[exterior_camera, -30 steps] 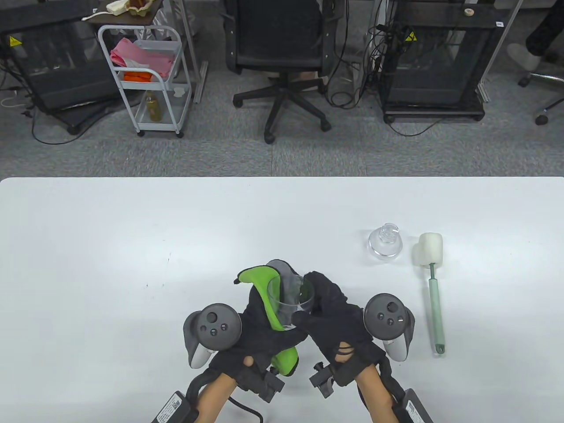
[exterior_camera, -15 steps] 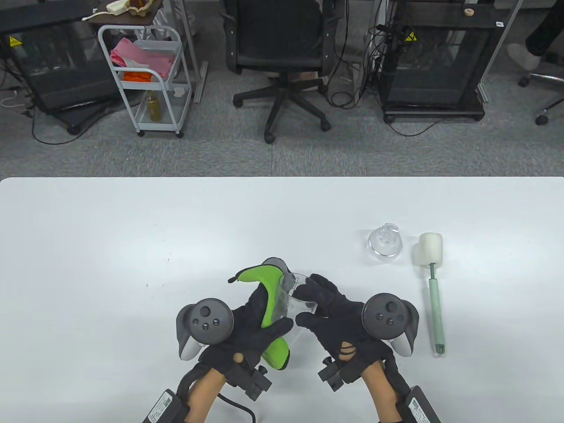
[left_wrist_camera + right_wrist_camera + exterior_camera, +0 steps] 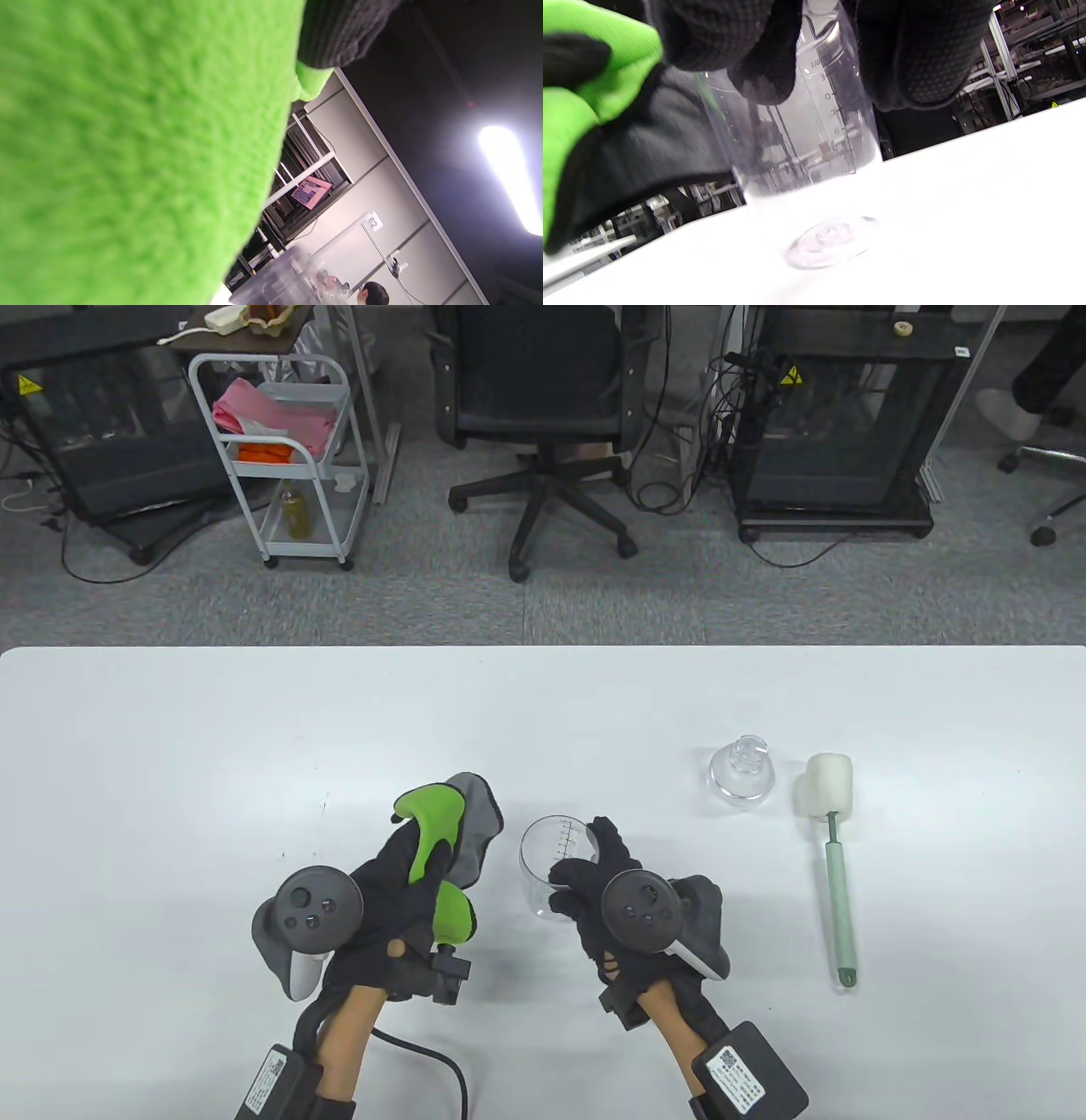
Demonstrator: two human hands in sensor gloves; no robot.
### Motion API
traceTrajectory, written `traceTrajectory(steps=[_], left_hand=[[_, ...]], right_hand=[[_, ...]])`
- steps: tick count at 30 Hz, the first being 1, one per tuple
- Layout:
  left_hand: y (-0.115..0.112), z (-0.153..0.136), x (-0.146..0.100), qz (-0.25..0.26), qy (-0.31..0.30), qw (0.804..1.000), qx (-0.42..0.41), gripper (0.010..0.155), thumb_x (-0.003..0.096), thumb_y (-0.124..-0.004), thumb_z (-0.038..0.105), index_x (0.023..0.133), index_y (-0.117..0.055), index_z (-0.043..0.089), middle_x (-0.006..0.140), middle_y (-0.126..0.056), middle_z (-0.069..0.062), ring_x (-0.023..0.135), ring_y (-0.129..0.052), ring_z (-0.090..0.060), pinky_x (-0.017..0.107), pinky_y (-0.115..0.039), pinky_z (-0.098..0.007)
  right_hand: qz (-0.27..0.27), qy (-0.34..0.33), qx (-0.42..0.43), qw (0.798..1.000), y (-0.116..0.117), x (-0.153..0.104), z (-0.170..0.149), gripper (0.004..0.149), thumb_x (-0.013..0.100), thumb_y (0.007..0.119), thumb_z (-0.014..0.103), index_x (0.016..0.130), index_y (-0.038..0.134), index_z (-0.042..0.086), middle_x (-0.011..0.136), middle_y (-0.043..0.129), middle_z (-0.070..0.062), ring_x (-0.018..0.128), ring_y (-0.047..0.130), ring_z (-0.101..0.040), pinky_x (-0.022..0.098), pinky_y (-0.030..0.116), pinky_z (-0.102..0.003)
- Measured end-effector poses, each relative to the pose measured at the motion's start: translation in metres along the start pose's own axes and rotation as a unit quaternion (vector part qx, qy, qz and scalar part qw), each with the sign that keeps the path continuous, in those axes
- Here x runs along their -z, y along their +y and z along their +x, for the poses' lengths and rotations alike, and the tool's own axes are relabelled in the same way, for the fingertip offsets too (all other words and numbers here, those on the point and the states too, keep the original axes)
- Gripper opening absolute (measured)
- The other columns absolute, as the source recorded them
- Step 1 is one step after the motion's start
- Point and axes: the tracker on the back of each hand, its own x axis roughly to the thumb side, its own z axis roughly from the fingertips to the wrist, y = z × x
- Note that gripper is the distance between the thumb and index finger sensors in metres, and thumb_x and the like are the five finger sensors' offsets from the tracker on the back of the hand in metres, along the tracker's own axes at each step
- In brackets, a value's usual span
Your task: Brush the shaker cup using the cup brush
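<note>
The clear shaker cup (image 3: 551,869) stands upright near the table's front middle. My right hand (image 3: 585,878) grips it at the rim from the right. In the right wrist view my fingers (image 3: 916,55) wrap the cup's (image 3: 801,140) top and its base sits at the table surface. My left hand (image 3: 399,891) holds a green and grey cloth (image 3: 437,823), a short way left of the cup. The cloth (image 3: 127,148) fills the left wrist view. The cup brush (image 3: 836,874), green handle and white sponge head, lies on the table to the right, untouched.
The cup's clear lid (image 3: 741,774) lies just left of the brush's sponge head. The white table (image 3: 254,729) ends at a far edge, with an office chair (image 3: 543,415) and a cart (image 3: 280,449) beyond.
My left hand has drawn the cloth off the cup and moved left. My right hand now holds the cup alone, turned more upright and slightly lower.
</note>
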Motion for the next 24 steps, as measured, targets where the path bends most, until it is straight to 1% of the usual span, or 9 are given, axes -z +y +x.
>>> traceTrajectory(steps=[6, 9, 11, 15, 17, 19, 20, 22, 24], left_hand=[[0.002, -0.009, 0.002, 0.003, 0.011, 1.000, -0.011, 0.052, 0.0483, -0.075, 0.033, 0.100, -0.072, 0.022, 0.101, -0.086, -0.012, 0.085, -0.101, -0.032, 0.057, -0.088, -0.048], [-0.001, -0.010, 0.003, -0.006, 0.012, 1.000, -0.023, 0.053, 0.0484, -0.073, 0.035, 0.100, -0.071, 0.024, 0.102, -0.085, -0.012, 0.086, -0.099, -0.033, 0.058, -0.086, -0.049], [-0.002, -0.010, 0.003, -0.007, 0.011, 1.000, -0.021, 0.054, 0.0483, -0.072, 0.036, 0.101, -0.070, 0.023, 0.102, -0.084, -0.012, 0.086, -0.099, -0.033, 0.059, -0.085, -0.049], [-0.002, -0.010, 0.004, -0.013, 0.013, 1.000, -0.015, 0.056, 0.0483, -0.070, 0.039, 0.101, -0.069, 0.023, 0.103, -0.083, -0.012, 0.088, -0.097, -0.034, 0.059, -0.084, -0.050], [-0.001, -0.009, 0.005, -0.009, 0.014, 1.000, -0.021, 0.056, 0.0481, -0.069, 0.040, 0.102, -0.069, 0.022, 0.103, -0.083, -0.013, 0.088, -0.097, -0.035, 0.060, -0.084, -0.051], [0.000, -0.010, 0.004, -0.006, 0.022, 0.999, -0.024, 0.057, 0.0481, -0.068, 0.041, 0.102, -0.069, 0.023, 0.104, -0.082, -0.013, 0.088, -0.096, -0.036, 0.060, -0.083, -0.052], [0.000, -0.010, 0.004, -0.007, 0.023, 0.999, -0.024, 0.057, 0.0481, -0.068, 0.041, 0.102, -0.069, 0.023, 0.104, -0.082, -0.014, 0.088, -0.096, -0.037, 0.059, -0.083, -0.052], [0.001, -0.010, 0.004, -0.003, 0.029, 0.999, -0.016, 0.058, 0.0481, -0.067, 0.043, 0.102, -0.069, 0.022, 0.104, -0.082, -0.015, 0.087, -0.096, -0.039, 0.059, -0.082, -0.054], [0.001, -0.010, 0.004, -0.001, 0.033, 0.999, -0.013, 0.058, 0.0480, -0.066, 0.044, 0.102, -0.069, 0.023, 0.104, -0.081, -0.016, 0.087, -0.096, -0.039, 0.059, -0.082, -0.054]], right_hand=[[0.036, 0.005, -0.018, 0.999, 0.025, 0.005, -0.005, 0.048, 0.038, 0.078, 0.039, 0.082, 0.086, 0.023, 0.100, 0.060, -0.034, 0.071, 0.093, -0.044, 0.049, 0.089, -0.043], [0.053, 0.002, -0.012, 0.999, 0.030, 0.005, -0.007, 0.051, 0.039, 0.079, 0.040, 0.087, 0.081, 0.023, 0.101, 0.056, -0.034, 0.074, 0.091, -0.043, 0.051, 0.088, -0.043], [0.061, 0.004, -0.002, 0.998, 0.027, 0.005, -0.008, 0.057, 0.039, 0.081, 0.042, 0.093, 0.075, 0.025, 0.101, 0.055, -0.034, 0.074, 0.089, -0.045, 0.051, 0.086, -0.046], [0.044, 0.013, 0.007, 0.999, -0.002, 0.002, -0.010, 0.072, 0.037, 0.081, 0.054, 0.101, 0.063, 0.027, 0.105, 0.054, -0.031, 0.079, 0.083, -0.050, 0.053, 0.082, -0.052], [0.019, 0.061, 0.010, 0.998, -0.028, 0.006, -0.022, 0.074, 0.038, 0.078, 0.057, 0.103, 0.060, 0.026, 0.106, 0.054, -0.029, 0.082, 0.080, -0.050, 0.056, 0.079, -0.054], [-0.003, 0.111, 0.005, 0.994, -0.044, 0.014, -0.040, 0.075, 0.039, 0.077, 0.055, 0.104, 0.058, 0.024, 0.106, 0.053, -0.031, 0.083, 0.077, -0.053, 0.056, 0.077, -0.056], [-0.006, 0.134, -0.004, 0.991, -0.049, 0.020, -0.049, 0.075, 0.040, 0.077, 0.055, 0.105, 0.057, 0.023, 0.107, 0.051, -0.031, 0.083, 0.075, -0.053, 0.057, 0.075, -0.057], [0.004, 0.198, -0.040, 0.979, -0.059, 0.037, -0.075, 0.081, 0.041, 0.075, 0.056, 0.108, 0.044, 0.022, 0.108, 0.045, -0.031, 0.086, 0.071, -0.055, 0.058, 0.073, -0.057], [0.009, 0.245, -0.065, 0.967, -0.062, 0.052, -0.095, 0.081, 0.041, 0.075, 0.055, 0.108, 0.043, 0.023, 0.109, 0.040, -0.032, 0.087, 0.066, -0.057, 0.060, 0.070, -0.059]])
